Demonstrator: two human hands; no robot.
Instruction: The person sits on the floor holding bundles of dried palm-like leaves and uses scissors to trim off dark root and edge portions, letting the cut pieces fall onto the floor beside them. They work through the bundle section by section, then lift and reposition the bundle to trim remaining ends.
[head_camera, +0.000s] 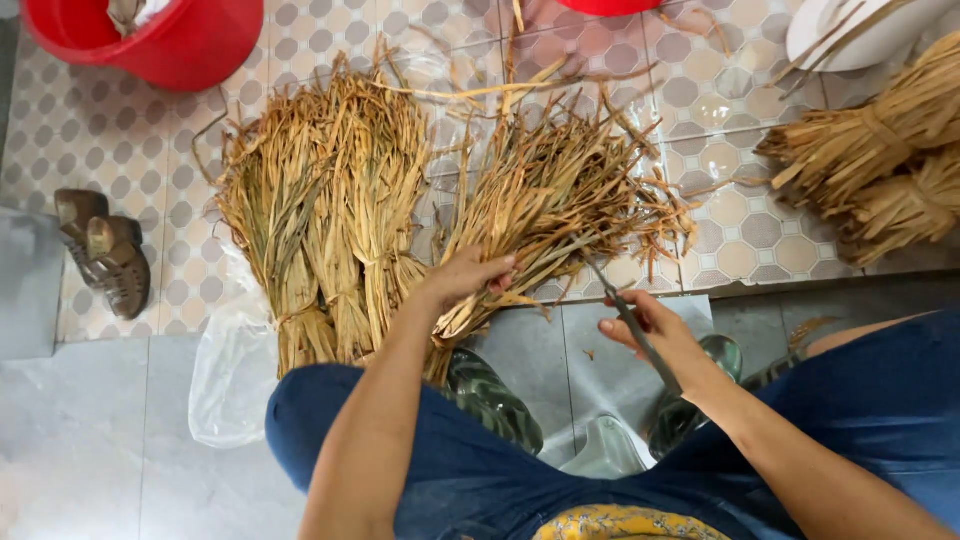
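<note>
My left hand (462, 277) is clenched around the narrow neck of a straw bundle (545, 205), whose loose ends fan out away from me, beyond my knuckles and toward my right. My right hand (655, 335) grips a thin dark tool (625, 315); I cannot tell what kind it is. Its tip points up toward the bundle and reaches the strands just right of my left hand. The two hands sit near each other, with the bundle's base between them and a little ahead.

Just left of my left hand lies a pile of straw (320, 215) on the floor, its bound ends close to my left knee. Under that pile, a clear plastic bag (232, 375) spreads toward me. My green boots (495, 400) stand below my hands on the grey step.

Farther left of the pile sits a pair of brown sandals (105, 250). Well beyond my left hand stands a red bucket (165, 35). Far off past my right hand lie tied sheaves (880, 160), with a white dish (850, 30) beyond them.
</note>
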